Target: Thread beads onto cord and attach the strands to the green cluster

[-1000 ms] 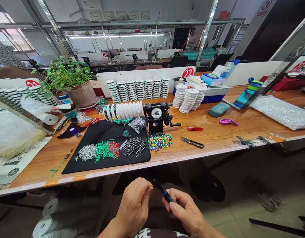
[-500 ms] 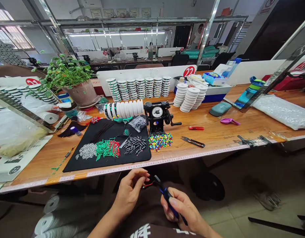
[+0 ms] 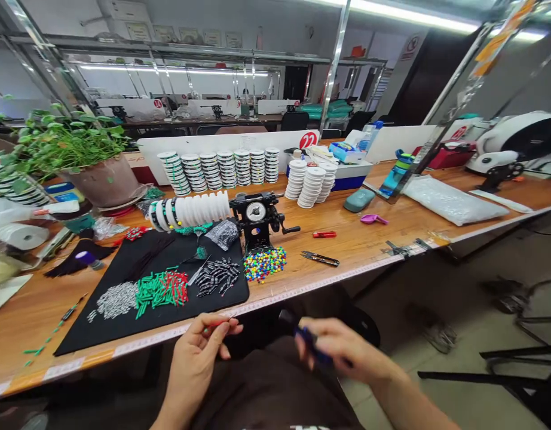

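Note:
Near the table's front edge, my left hand (image 3: 201,346) pinches a small red piece (image 3: 217,324) between thumb and fingers. To its right, over my lap, my right hand (image 3: 333,346) is wrapped round blue-and-black pliers (image 3: 314,346), blurred by motion, their tip pointing up and left. The two hands are apart. Beyond my left hand a black mat (image 3: 168,313) carries silver pieces (image 3: 118,300), green tubes (image 3: 154,292), red tubes (image 3: 175,286) and black pieces (image 3: 217,276). Multicoloured beads (image 3: 264,264) lie at the mat's right edge.
A winding machine (image 3: 256,216) with white spools (image 3: 199,210) stands behind the mat. Black snips (image 3: 320,258), a red tool (image 3: 324,235) and a pink scoop (image 3: 374,220) lie to the right. A potted plant (image 3: 100,182) stands at the left.
The view has swung right, so the table items appear further left. My left hand with the red piece is closer to the table edge; the pliers are farther from it.

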